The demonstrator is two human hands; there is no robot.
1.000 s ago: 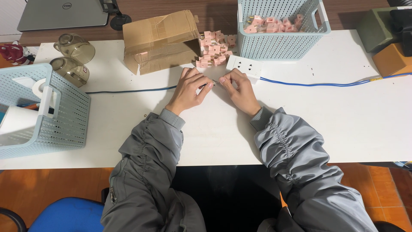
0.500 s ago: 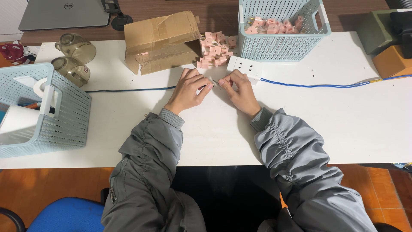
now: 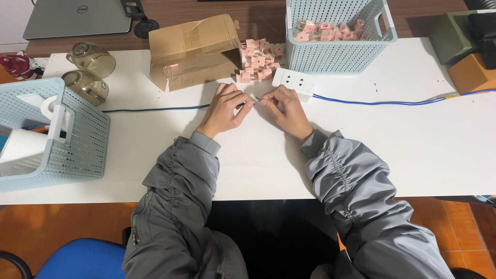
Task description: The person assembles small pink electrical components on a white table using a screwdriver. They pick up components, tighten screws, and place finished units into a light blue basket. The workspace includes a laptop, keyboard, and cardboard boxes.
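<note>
Nearby – pink plugs [image 3: 258,59], white socket strip [image 3: 293,81] | both hands' grip pinches thin cable end [image 3: 254,98]

I sit at a white table [image 3: 413,139] under even indoor light. Behind it runs a brown wooden desk [image 3: 258,13] with a grey laptop [image 3: 72,18] on it. The floor [image 3: 62,222] below is orange tile, and a blue chair [image 3: 82,261] shows at my left.
</note>
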